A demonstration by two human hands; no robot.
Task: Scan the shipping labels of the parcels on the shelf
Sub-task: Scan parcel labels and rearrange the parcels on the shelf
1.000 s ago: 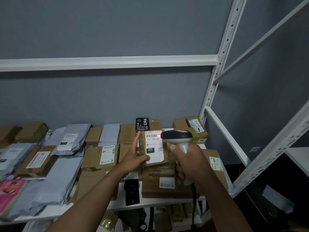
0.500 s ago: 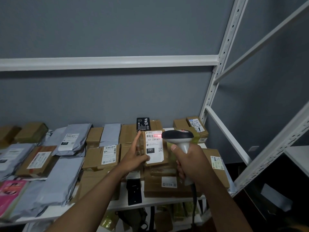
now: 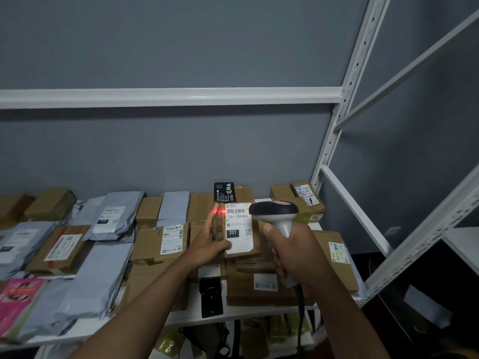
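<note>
My left hand (image 3: 208, 243) holds a small brown cardboard parcel (image 3: 255, 238) tilted up above the shelf, thumb on its white shipping label (image 3: 239, 228), fingers along its left side. My right hand (image 3: 293, 251) grips the handle of a black and white barcode scanner (image 3: 275, 212) just right of the parcel. A red scan light falls on the parcel's upper left edge and my fingertip, beside the label's barcode.
The white shelf (image 3: 233, 313) carries several brown boxes and grey mailer bags (image 3: 96, 275); a pink packet (image 3: 15, 299) lies at the front left. A black device (image 3: 211, 297) lies at the front edge. White uprights (image 3: 344, 104) and a crossbeam (image 3: 168, 97) frame the bay.
The red scan light has slid left, from the label's barcode to the parcel's left edge and my fingertip. Hands and parcel stay almost where they were.
</note>
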